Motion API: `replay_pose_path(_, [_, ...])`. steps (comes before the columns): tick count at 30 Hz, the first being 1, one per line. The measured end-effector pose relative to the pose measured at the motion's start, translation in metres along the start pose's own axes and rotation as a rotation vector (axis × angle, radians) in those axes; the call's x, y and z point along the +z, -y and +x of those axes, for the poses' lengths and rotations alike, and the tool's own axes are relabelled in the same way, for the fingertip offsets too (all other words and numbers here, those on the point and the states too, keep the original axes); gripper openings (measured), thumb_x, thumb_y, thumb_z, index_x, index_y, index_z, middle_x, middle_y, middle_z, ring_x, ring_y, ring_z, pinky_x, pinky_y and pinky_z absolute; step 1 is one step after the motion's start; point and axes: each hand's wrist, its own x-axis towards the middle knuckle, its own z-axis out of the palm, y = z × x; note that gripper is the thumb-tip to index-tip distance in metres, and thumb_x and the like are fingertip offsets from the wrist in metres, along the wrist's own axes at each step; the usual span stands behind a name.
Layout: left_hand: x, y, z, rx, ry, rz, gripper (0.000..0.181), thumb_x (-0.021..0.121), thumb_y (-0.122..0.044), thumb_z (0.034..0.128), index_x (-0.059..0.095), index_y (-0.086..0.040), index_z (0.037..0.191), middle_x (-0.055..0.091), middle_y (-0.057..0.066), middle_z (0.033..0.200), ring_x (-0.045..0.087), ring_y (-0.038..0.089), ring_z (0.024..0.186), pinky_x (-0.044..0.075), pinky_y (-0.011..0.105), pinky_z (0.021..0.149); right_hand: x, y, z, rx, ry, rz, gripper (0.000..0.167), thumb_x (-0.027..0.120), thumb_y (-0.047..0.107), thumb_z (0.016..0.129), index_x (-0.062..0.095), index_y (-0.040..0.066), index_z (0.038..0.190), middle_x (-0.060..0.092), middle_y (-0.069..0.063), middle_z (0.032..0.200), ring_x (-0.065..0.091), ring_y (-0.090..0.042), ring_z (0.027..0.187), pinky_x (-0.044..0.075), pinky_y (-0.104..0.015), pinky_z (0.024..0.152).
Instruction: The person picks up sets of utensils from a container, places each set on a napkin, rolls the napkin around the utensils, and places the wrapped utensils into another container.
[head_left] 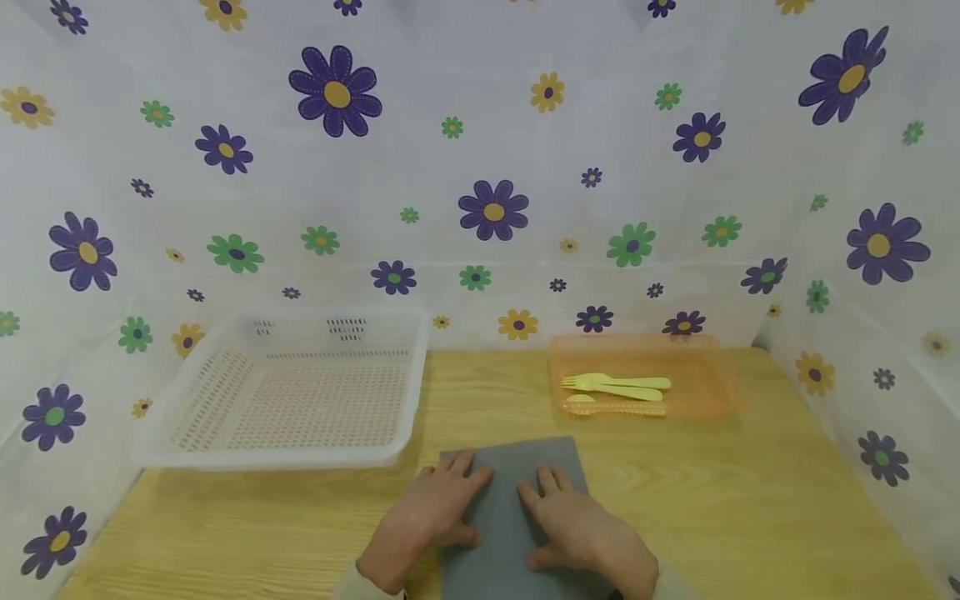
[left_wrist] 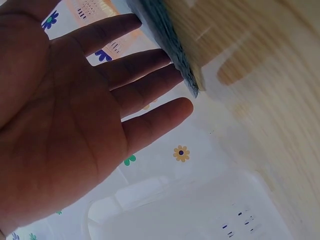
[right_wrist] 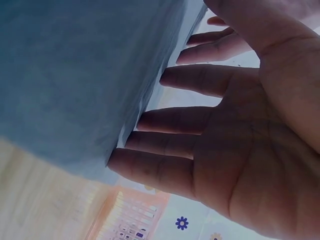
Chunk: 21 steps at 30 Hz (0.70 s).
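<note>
A folded grey cloth lies flat on the wooden table, close to the person, and its lower end runs out of the head view. On its left side the left hand rests with fingers spread; the left wrist view shows those fingers nearly straight, tips at the cloth's layered edge. The right hand lies on the cloth's right part, its fingers extended. Seen from the right wrist, the fingertips touch the top of the grey cloth. Neither hand grips anything.
A white perforated plastic basket stands at the back left. At the back right sits an orange tray holding yellow forks and other yellow cutlery. A flower-printed sheet encloses the back and sides of the table.
</note>
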Motion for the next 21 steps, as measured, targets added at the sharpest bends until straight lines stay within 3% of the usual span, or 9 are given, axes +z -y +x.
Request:
replay_pose_path(11, [0.0024, 0.0034, -0.0052, -0.006, -0.010, 0.010, 0.084, 0.086, -0.041, 0.0745, 0.048, -0.013, 0.144, 0.039, 0.020, 0.152, 0.041, 0.037, 0.138, 0.043, 0.057, 0.101, 0.0012, 0.0031, 0.0009, -0.028, -0.002, -0.016, 0.092, 0.085, 0.042, 0.075, 0.044, 0.000, 0.146, 0.027, -0.033, 0.154, 0.026, -0.050, 0.142, 0.039, -0.058, 0.105])
replay_pose_path(21, [-0.0018, 0.0033, -0.0011, 0.002, -0.011, -0.009, 0.083, 0.086, -0.039, 0.0746, 0.049, -0.013, 0.144, 0.038, 0.020, 0.153, 0.039, 0.037, 0.139, 0.041, 0.058, 0.103, -0.0012, 0.0007, 0.0007, -0.009, -0.008, -0.001, 0.092, 0.085, 0.041, 0.075, 0.043, 0.000, 0.147, 0.025, -0.032, 0.156, 0.024, -0.049, 0.143, 0.038, -0.058, 0.106])
